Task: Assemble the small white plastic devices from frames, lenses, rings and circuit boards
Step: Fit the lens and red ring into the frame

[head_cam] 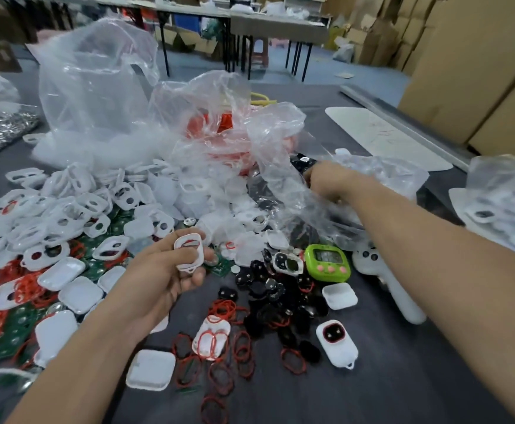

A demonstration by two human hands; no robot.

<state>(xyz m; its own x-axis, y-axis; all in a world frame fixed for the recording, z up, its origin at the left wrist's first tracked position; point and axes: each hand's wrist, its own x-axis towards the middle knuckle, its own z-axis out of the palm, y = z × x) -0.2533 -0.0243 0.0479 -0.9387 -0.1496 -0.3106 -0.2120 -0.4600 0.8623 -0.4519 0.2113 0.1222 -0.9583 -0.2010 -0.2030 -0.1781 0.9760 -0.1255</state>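
My left hand (170, 270) pinches a white plastic frame (189, 252) with a red ring in it, my right hand (326, 182), beyond that grip in the clear crinkled plastic bag (283, 142), grasps I cannot tell what, and with one finished white device (337, 341) right of the grip and loose white frames (66, 206) heaped left, I judge most remains.

I can read nothing here. The red scrawl on the white board (384, 134) and the green timer (327, 262) screen are too blurred.

The heaped frames (66, 206) were white, the held frame (189, 252) white round a streak of red, the rings (242, 347) red, the circuit boards (3, 336) green with silver dots, the small pieces (259, 267) black, the timer (326, 263) lime green with pink buttons (330, 268), the table (388, 387) dark grey.
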